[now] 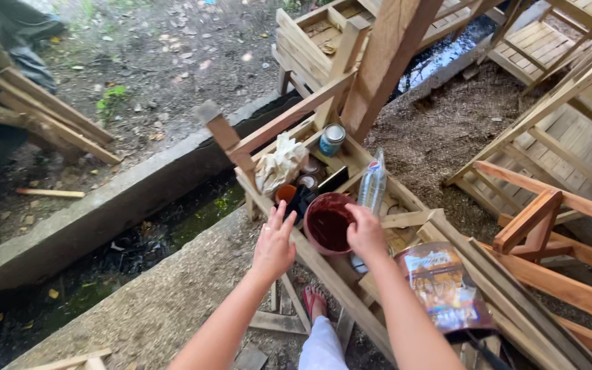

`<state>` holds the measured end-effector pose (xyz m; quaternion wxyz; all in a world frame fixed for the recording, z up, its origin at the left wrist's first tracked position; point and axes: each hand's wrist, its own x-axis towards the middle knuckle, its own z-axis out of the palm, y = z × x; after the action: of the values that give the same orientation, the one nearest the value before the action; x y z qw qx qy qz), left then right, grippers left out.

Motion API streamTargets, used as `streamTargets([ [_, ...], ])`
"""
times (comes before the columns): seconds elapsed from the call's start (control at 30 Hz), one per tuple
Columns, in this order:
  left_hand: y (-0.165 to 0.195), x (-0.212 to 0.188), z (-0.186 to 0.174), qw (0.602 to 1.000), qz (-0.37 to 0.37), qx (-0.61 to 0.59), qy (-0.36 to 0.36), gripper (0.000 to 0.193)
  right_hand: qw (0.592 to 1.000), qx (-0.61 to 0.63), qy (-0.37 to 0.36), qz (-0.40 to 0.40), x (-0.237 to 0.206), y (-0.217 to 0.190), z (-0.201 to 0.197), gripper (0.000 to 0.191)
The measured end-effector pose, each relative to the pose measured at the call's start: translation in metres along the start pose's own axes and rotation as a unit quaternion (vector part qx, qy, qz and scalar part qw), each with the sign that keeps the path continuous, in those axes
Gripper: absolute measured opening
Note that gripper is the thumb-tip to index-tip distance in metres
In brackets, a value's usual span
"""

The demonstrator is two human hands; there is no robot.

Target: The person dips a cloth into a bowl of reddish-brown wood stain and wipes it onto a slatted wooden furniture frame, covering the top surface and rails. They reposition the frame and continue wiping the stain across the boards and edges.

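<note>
Right hand (366, 233) grips rim of red paint bowl (328, 223), keeps it steady on wooden frame (351, 301); left hand (273, 247) hovers near, fingers spread, touching nothing

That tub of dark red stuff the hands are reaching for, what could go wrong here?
The open red tub looks nearly full of dark liquid and sits on narrow wooden slats; the right hand grips only its rim, so a tilt could spill it. The left hand could knock the small orange cup nearby. A clear plastic bottle standing beside the tub might topple.
</note>
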<state>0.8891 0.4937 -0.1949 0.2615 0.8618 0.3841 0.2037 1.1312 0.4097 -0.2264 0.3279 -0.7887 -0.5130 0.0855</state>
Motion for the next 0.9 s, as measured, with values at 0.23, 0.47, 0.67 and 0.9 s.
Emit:
streamTargets([
  [0.23,0.030,0.103,0.135,0.995,-0.071,0.003,-0.064,0.082,0.980,-0.080,-0.179,-0.020,0.065,0.115,0.040,0.054],
  [0.47,-0.011,0.145,0.212,0.990,-0.128,0.027,-0.047,0.071,0.860,-0.217,-0.462,-0.012,0.105,0.155,0.112,0.068],
  [0.67,-0.026,0.166,0.243,0.992,-0.125,0.003,0.002,0.056,0.772,-0.321,-0.535,-0.123,0.132,0.191,0.176,0.062],
  [0.9,-0.047,0.166,0.246,0.995,-0.086,-0.040,0.001,0.059,0.752,-0.347,-0.556,-0.070,0.145,0.215,0.228,0.054],
])
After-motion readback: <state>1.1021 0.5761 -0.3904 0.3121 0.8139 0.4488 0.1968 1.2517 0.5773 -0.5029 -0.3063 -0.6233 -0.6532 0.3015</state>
